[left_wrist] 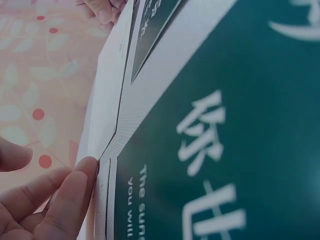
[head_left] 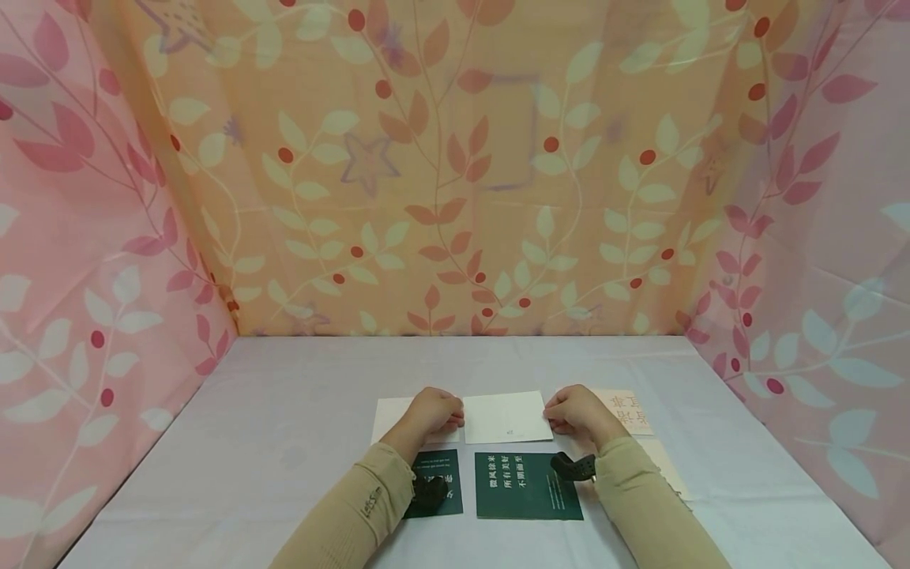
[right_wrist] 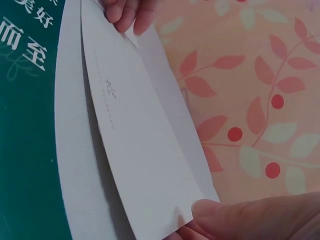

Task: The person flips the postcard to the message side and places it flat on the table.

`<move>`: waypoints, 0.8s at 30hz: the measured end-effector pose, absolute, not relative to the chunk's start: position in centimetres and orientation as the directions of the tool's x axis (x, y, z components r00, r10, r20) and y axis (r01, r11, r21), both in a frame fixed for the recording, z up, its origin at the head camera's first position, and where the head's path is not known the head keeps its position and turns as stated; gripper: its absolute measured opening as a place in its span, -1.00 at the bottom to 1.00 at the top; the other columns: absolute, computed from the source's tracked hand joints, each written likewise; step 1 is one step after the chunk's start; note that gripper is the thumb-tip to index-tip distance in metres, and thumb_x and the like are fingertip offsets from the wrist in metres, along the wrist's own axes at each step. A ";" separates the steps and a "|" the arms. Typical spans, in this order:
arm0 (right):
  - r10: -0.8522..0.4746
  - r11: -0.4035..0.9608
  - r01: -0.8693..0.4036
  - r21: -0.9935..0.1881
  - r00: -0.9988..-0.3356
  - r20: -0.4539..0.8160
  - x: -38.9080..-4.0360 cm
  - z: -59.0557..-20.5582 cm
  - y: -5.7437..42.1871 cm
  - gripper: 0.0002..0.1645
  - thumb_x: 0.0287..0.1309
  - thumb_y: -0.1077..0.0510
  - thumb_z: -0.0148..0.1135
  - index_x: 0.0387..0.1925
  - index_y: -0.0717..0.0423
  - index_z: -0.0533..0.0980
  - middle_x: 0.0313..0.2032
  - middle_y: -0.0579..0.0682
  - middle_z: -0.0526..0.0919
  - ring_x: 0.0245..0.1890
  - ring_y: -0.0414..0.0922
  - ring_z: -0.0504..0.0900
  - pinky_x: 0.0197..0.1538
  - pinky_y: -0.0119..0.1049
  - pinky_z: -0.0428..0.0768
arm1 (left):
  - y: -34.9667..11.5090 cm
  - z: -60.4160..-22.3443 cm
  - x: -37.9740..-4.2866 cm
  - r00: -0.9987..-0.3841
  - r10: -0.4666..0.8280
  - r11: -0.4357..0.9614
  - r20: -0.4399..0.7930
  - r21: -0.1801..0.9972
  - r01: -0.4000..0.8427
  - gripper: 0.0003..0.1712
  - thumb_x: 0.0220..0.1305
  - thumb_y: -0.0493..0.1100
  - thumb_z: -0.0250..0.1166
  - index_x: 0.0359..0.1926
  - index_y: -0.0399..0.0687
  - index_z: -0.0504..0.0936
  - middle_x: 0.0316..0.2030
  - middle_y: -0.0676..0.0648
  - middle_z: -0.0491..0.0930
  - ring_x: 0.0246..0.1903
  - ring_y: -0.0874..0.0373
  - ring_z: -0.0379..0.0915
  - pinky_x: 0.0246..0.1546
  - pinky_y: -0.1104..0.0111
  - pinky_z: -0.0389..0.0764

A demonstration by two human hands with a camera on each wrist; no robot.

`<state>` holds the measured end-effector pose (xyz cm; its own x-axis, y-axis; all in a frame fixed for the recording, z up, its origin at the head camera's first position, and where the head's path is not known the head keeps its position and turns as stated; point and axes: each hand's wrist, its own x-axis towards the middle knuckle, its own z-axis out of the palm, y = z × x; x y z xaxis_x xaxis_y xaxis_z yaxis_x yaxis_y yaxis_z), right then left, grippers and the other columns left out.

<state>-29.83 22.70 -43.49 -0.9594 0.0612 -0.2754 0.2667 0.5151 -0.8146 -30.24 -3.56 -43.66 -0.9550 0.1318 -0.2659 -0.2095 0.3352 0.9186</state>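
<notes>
A blank-looking white card (head_left: pixel 508 417) with a small printed mark lies between my two hands. My right hand (head_left: pixel 579 412) pinches its right end, the thumb (right_wrist: pixel 220 215) on top and fingers beneath. In the right wrist view the card's near edge is lifted, with a shadow under it. At its left end is my left hand (head_left: pixel 432 412), fingertips (left_wrist: pixel 86 172) right at the corner where it meets a second white card (head_left: pixel 398 408). The left thumb stands apart from those fingers. My left hand and forearm partly cover that second card.
Nearer me lie two dark green cards with white writing, the right one (head_left: pixel 512 486) and the left one (head_left: pixel 455 482) partly behind my sleeve. A cream card with orange characters (head_left: pixel 629 411) and another pale card (head_left: pixel 661 462) lie right. Flowered cloth (head_left: pixel 455 237) walls the white table (head_left: pixel 284 379).
</notes>
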 end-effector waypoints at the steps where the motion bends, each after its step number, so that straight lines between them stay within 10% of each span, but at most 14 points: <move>1: 0.060 0.523 0.263 -0.811 -0.960 -0.272 -29.8 -43.4 22.7 -0.92 0.05 0.31 0.22 -0.38 0.29 0.57 -0.51 0.07 0.56 -0.53 -0.12 0.52 -0.41 -0.34 0.59 | -3.5 -43.7 -30.3 -0.955 0.133 0.334 -0.265 0.919 -0.208 -0.74 0.24 -0.16 0.12 -0.25 -0.28 0.61 -0.46 -0.14 0.62 -0.53 0.17 0.52 -0.51 0.47 0.56; 24: 0.029 0.531 0.217 -0.819 -0.971 -0.239 -30.4 -41.8 24.5 -0.81 0.09 0.27 0.20 -0.28 0.35 0.54 -0.47 0.11 0.59 -0.51 -0.10 0.55 -0.42 -0.27 0.58 | -2.8 -43.1 -30.7 -0.966 0.153 0.296 -0.209 0.942 -0.157 -0.69 0.26 -0.15 0.13 -0.13 -0.32 0.58 -0.36 -0.16 0.59 -0.38 0.09 0.58 -0.32 0.34 0.61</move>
<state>-30.40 24.52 -41.80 -0.9707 0.0291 -0.2385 0.2172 0.5306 -0.8193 -30.70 -2.82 -43.09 -0.9660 0.1529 -0.2087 -0.1568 0.2959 0.9423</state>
